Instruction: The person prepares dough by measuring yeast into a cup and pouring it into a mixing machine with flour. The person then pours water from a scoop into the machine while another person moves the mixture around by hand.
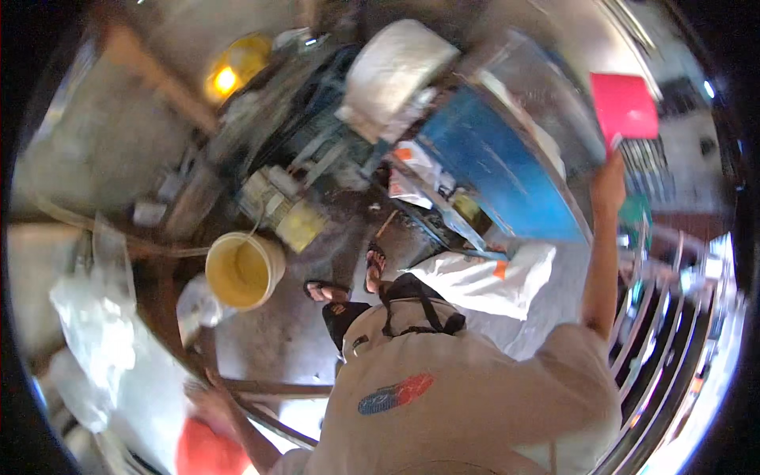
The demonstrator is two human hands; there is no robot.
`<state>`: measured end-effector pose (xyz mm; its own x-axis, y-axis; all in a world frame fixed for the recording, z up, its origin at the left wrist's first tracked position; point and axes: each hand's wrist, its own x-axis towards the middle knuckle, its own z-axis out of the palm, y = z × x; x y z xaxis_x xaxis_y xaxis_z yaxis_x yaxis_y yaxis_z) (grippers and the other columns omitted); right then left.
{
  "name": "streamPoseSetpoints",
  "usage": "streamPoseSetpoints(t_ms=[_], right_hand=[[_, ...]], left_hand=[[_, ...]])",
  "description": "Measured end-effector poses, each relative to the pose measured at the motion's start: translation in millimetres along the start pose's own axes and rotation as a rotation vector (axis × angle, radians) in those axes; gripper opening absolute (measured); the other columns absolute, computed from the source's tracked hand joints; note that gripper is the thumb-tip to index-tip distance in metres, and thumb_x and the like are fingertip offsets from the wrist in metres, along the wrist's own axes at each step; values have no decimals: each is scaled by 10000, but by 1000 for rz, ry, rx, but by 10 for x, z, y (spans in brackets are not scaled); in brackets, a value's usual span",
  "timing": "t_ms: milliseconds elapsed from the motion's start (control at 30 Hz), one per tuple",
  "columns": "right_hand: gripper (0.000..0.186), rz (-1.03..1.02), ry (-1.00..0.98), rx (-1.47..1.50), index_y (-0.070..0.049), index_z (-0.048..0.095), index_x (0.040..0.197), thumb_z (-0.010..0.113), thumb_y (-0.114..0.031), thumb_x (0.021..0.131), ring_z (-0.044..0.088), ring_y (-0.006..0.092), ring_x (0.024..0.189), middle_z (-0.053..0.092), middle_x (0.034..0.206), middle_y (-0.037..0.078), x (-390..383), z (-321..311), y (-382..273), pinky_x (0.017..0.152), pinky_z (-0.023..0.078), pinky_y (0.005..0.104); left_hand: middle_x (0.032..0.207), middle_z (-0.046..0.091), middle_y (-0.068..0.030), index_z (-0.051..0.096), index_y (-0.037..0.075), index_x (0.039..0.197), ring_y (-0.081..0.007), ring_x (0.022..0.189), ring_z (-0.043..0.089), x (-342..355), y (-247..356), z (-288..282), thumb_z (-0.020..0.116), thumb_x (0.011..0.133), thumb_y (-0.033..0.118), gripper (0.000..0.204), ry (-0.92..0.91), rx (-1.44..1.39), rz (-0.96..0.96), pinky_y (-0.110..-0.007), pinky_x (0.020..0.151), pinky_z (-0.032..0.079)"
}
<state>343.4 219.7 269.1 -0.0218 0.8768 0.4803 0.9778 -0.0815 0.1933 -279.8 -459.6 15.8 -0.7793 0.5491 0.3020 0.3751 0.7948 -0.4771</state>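
My right hand (608, 178) is raised at the right, its fingers closed on the lower edge of a flat pink-red sheet (625, 109). Blur keeps me from telling what the sheet is made of. Low on the left, my left hand (212, 402) has its fingers stretched out and apart over a pale tabletop (154, 388). A red thing (207, 450) lies right beside that hand; its kind is unclear. Clear plastic bags (99, 340) are heaped farther left on the same top.
A yellowish bucket (245, 271) stands left of my feet. Ahead are a blue panel (503, 162), a white sack (495, 281) on the floor and a machine with a pale rounded cover (396, 67). Dark slats (661, 340) run along the right.
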Motion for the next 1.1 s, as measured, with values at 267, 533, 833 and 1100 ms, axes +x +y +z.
streamPoseSetpoints(t_ms=[267,533,833,1100], right_hand=[[488,-621,-537,482,-53,405,1299,540,-252,874,619,360,771,599,969,223,-2093,612,-2623,676,492,455],[410,-1352,-981,664,-57,390,1228,473,-282,894,611,409,673,615,865,225,-4449,945,-5275,550,497,502],[355,-1538,-580,508,21,456,1177,429,-184,889,646,263,599,641,722,133,-6031,2166,-7236,518,524,392],[413,-1549,-734,179,33,455,1200,436,-264,913,668,255,760,670,820,135,-6598,2740,-7785,656,532,393]], left_hand=[[1432,216,-239,187,13,1410,-377,1336,197,262,212,-171,580,802,526,887,-222,-390,-353,-579,1058,136],[1427,233,-220,177,9,1404,-373,1326,211,274,238,-231,634,783,451,888,-211,-371,-396,-583,1056,98],[1410,252,-229,173,-24,1392,-373,1325,228,363,213,-217,616,804,423,861,-328,-367,-388,-581,1048,108],[1400,207,-281,131,-55,1378,-437,1304,201,427,168,-193,596,829,407,855,-465,-414,-402,-548,1060,139]])
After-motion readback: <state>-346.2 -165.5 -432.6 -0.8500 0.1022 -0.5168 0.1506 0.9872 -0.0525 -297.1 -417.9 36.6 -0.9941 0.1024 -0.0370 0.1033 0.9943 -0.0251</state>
